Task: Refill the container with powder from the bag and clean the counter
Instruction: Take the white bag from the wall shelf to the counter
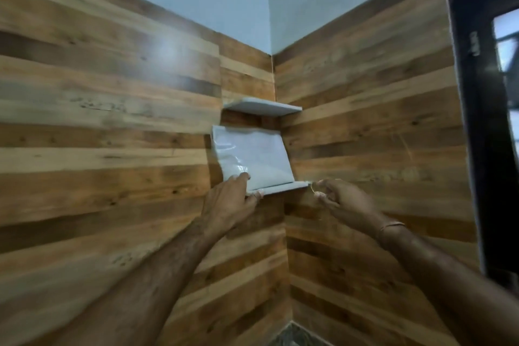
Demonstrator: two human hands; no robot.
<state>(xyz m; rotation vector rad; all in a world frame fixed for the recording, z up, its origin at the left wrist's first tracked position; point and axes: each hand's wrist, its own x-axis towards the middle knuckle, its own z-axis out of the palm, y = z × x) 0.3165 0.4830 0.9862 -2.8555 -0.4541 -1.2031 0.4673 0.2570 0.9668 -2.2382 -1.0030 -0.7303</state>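
The step in hand looks like fetching the bag (pixel 252 154) from the lower shelf (pixel 283 187), though it could equally be the bag going back; one frame does not settle it. No container and no tabletop are in view, so the pouring and wiping cannot be judged from here.

The bag stands on the lower shelf, leaning back into the corner of the wood-panelled wall. It is a flat pouch of clear, glossy plastic, pale with white powder inside and creased near its lower left corner. It looks limp and likely to sag when lifted.

The left hand (pixel 227 205) lies at the left end of the lower shelf, its fingers (pixel 241 177) stretched out and touching the bag's lower left corner, not closed round it. The right hand (pixel 345 199) hangs just right of the lower shelf's tip, its fingers curled and pinching a thin yellowish strand (pixel 312 189), perhaps a band; it is too fine to tell.

If the bag is coming down, the next move calls for a firm grip and keeping its mouth uppermost.
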